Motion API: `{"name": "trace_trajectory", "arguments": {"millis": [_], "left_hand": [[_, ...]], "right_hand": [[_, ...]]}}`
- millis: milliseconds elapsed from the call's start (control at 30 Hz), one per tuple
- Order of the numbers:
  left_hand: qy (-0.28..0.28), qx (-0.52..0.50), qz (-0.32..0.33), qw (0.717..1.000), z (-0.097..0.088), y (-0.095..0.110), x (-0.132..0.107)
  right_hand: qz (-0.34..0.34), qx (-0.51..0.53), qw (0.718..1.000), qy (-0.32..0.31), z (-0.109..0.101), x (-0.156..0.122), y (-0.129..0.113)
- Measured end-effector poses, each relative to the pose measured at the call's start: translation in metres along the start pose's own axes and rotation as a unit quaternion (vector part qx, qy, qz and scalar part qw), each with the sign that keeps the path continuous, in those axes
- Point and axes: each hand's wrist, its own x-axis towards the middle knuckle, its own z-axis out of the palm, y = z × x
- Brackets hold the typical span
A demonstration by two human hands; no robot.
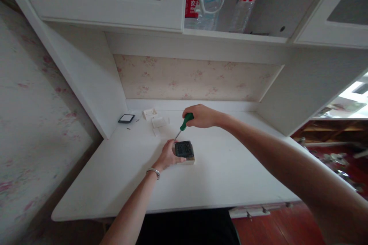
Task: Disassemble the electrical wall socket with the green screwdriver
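Note:
A small square box with a dark top and white base (184,151) lies on the white desk (224,176). My left hand (168,155) grips its left side, and a silver bracelet sits on that wrist. My right hand (201,116) is closed round the green handle of a screwdriver (183,125). The screwdriver slants down to the left, and its tip is at the box's upper left corner.
At the back left of the desk lie a black-framed square plate (126,118), white plastic parts (153,118) and a few tiny dark screws. Plastic bottles (244,0) stand on the shelf above. White cabinet walls close in on both sides.

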Motion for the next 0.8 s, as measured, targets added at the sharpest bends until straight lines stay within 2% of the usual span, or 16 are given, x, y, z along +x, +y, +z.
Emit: {"name": "trace_trajectory", "arguments": {"millis": [100, 167, 267, 433, 600, 700, 800], "left_hand": [[0.010, -0.030, -0.009, 0.999, -0.002, 0.000, -0.003], [0.022, -0.040, -0.010, 0.999, -0.003, 0.001, -0.005], [0.024, -0.054, -0.005, 0.998, -0.005, 0.003, -0.005], [0.003, -0.088, -0.005, 0.996, -0.003, 0.004, -0.004], [0.019, -0.083, 0.007, 0.996, -0.004, -0.001, -0.002], [0.017, -0.087, 0.004, 0.996, -0.006, 0.000, -0.003], [0.015, -0.097, -0.006, 0.995, -0.006, 0.001, -0.004]], "right_hand": [[0.072, 0.074, 0.992, 0.069, 0.005, -0.014, 0.016], [0.128, 0.120, 0.978, 0.112, 0.019, -0.026, 0.031], [0.199, 0.141, 0.952, 0.186, 0.054, -0.048, 0.053], [0.326, 0.158, 0.899, 0.246, 0.128, -0.094, 0.073], [0.383, 0.167, 0.884, 0.209, 0.186, -0.124, 0.062], [0.373, 0.172, 0.892, 0.190, 0.204, -0.129, 0.046], [0.358, 0.158, 0.906, 0.162, 0.209, -0.128, 0.030]]}}
